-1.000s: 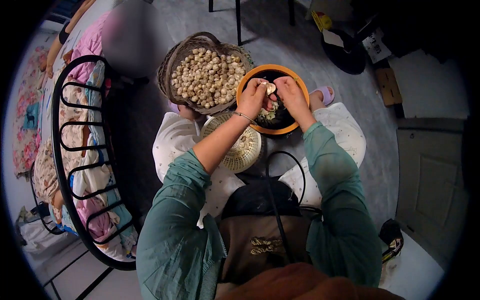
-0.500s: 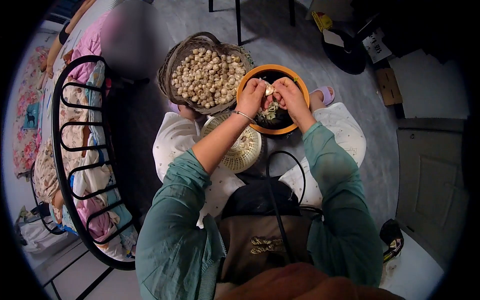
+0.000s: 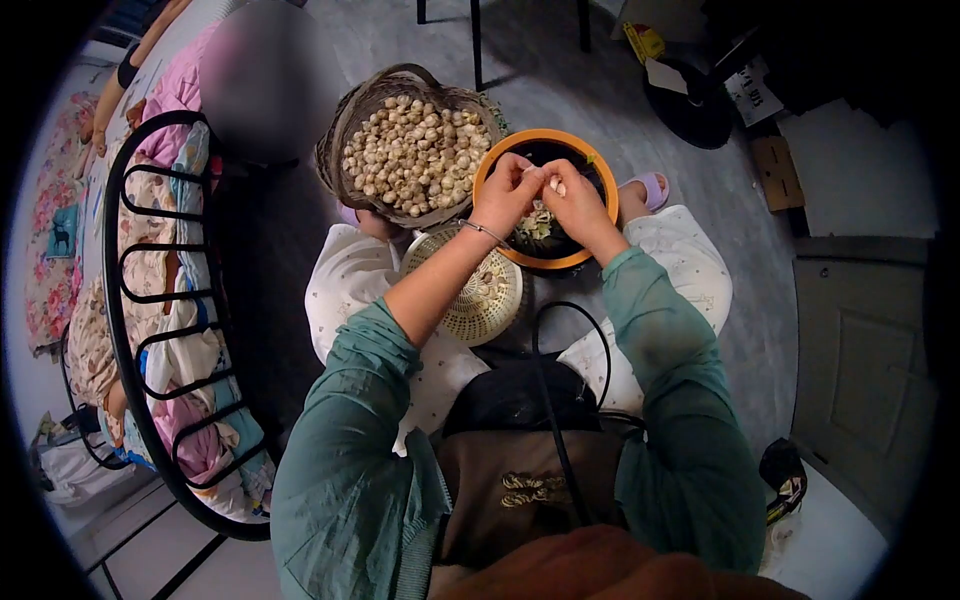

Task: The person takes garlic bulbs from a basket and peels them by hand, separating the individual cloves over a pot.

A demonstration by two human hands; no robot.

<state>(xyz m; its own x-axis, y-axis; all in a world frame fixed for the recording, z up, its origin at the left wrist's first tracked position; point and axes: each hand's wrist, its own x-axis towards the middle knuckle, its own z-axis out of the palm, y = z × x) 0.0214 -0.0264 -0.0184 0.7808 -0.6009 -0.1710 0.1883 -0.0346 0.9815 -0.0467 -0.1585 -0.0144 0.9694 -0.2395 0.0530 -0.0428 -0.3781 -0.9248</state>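
Note:
Over the orange-rimmed bucket [image 3: 608, 182], my left hand [image 3: 505, 196] and my right hand [image 3: 578, 208] meet with fingertips pinched together. White garlic cloves [image 3: 558, 185] show at the fingers of my right hand. My left fingers close on the same garlic, mostly hidden behind the knuckles. Pale papery skins [image 3: 537, 222] lie inside the dark bucket below. Beside it to the left, a woven basket [image 3: 333, 150] holds many whole garlic bulbs [image 3: 415, 150]. A cream plastic colander [image 3: 507, 305] with some pale pieces sits under my left forearm.
A bed with a black metal frame [image 3: 125, 270] and piled bedding is on the left, with another person's arm [image 3: 105, 100] at its far end. Black chair legs [image 3: 477, 50] stand ahead. A black cable [image 3: 537, 350] loops at my lap. A grey door [image 3: 860, 350] is at right.
Both hands have turned inward and come closer together. The garlic between them is now more covered, with white cloves visible by the right fingers. The basket, bucket and colander stay put.

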